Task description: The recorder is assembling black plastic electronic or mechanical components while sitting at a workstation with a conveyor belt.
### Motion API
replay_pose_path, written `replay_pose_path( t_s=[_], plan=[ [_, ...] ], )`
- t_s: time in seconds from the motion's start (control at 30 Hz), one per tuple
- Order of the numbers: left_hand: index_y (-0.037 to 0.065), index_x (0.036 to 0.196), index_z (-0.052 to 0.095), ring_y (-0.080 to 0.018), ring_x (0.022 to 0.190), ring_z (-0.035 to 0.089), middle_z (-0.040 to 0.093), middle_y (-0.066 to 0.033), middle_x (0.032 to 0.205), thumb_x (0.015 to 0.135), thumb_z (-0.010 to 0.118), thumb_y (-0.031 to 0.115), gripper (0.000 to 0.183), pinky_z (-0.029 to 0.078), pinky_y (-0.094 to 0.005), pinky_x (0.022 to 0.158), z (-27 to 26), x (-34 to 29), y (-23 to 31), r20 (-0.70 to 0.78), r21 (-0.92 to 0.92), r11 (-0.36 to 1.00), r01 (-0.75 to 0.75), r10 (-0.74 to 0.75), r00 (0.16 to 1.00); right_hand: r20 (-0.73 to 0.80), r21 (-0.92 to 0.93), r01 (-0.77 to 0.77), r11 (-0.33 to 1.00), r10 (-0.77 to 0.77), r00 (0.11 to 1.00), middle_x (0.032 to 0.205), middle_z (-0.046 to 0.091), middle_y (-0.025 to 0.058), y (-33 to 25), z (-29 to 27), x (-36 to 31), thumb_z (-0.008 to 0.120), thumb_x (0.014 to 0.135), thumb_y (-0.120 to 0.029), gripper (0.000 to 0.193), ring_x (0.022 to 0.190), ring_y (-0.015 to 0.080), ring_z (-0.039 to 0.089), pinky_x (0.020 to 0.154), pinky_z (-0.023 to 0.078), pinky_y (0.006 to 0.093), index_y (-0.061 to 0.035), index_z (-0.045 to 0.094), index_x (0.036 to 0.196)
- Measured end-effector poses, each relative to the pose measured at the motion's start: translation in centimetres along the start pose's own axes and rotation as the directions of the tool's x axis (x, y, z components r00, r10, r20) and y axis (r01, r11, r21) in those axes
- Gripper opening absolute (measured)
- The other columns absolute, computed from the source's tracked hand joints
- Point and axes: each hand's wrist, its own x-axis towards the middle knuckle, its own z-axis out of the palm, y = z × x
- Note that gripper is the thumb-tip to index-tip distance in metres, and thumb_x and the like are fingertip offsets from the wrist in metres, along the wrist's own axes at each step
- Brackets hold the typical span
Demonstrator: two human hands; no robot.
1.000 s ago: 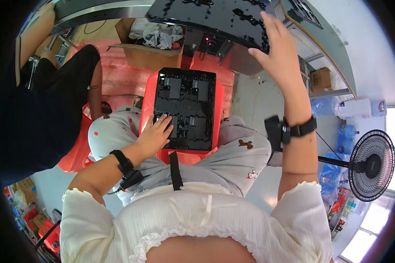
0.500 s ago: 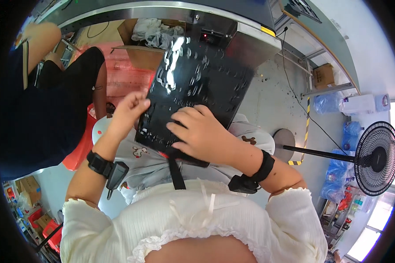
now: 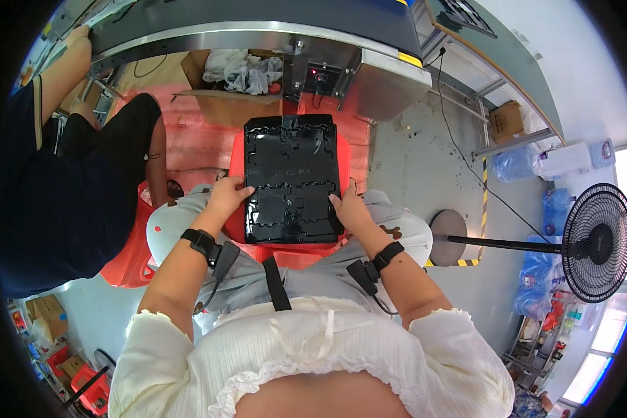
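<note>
A glossy black moulded plastic tray [image 3: 285, 174] with shallow compartments rests on a red plastic stool [image 3: 237, 157] between my knees. My left hand [image 3: 228, 198] grips its left edge, thumb on the rim and the other fingers partly hidden. At the lower right edge, my right hand [image 3: 352, 209] takes hold in the same way, its thumb pressed to the rim. The tray lies almost square to me, and its pockets hold nothing that I can make out.
A conveyor [image 3: 258, 24] with a metal frame runs across the far side. Beneath it stands a cardboard box [image 3: 238, 110] of crumpled plastic bags. A seated person [image 3: 56, 181] is close on my left. A standing fan [image 3: 595, 240] is on the right.
The tray, tilted and held up near me before, now lies lower and straighter on the stool. My right hand has gone from its surface to its right edge.
</note>
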Motion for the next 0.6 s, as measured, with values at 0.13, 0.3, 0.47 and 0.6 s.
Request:
replay_pose_path(
  t_s=[0.13,0.3,0.47,0.6],
  plan=[
    [-0.004,0.092,0.069,-0.0416,0.086,0.066,0.067,-0.0271,0.088,0.077,0.076,0.021,0.030,0.052,-0.0457,0.078,-0.5,-1.2,1.9,0.096,0.109,0.994,0.001,-0.012,0.995,0.423,-0.082,-0.026,0.996,0.059,0.904,0.088,0.066,0.0337,-1.1,-1.1,0.6,0.058,0.095,-0.031,0.043,0.086,0.0485,0.066,0.073,0.055,0.0500,0.0126,0.061,0.098],
    [-0.006,0.091,0.067,-0.0448,0.092,0.064,0.066,-0.0294,0.091,0.079,0.073,0.017,0.027,0.050,-0.0494,0.082,-0.4,-2.0,4.0,0.033,0.251,0.968,-0.010,0.002,0.999,0.546,0.017,-0.263,0.965,0.211,0.811,0.076,0.067,0.0299,-1.7,-2.3,1.0,0.058,0.094,-0.030,0.045,0.067,0.0423,0.069,0.054,0.056,0.0492,0.0148,0.064,0.089],
    [-0.006,0.092,0.067,-0.0452,0.092,0.064,0.066,-0.0287,0.090,0.079,0.071,0.015,0.025,0.051,-0.0504,0.084,-0.1,-1.0,4.1,0.040,0.304,0.952,-0.026,0.014,0.999,0.489,0.075,-0.294,0.953,0.222,0.844,0.070,0.066,0.0293,-0.8,-1.7,1.4,0.057,0.095,-0.032,0.049,0.056,0.0395,0.068,0.048,0.056,0.0494,0.0168,0.062,0.088],
    [-0.006,0.092,0.067,-0.0458,0.090,0.064,0.066,-0.0290,0.088,0.078,0.069,0.012,0.022,0.052,-0.0512,0.083,0.4,-1.4,2.6,0.104,0.363,0.927,-0.095,0.061,0.993,0.681,-0.006,-0.301,0.954,0.224,0.697,0.069,0.066,0.0285,0.2,-1.0,1.0,0.054,0.097,-0.036,0.054,0.053,0.0396,0.067,0.044,0.053,0.0490,0.0173,0.062,0.088]
  ],
)
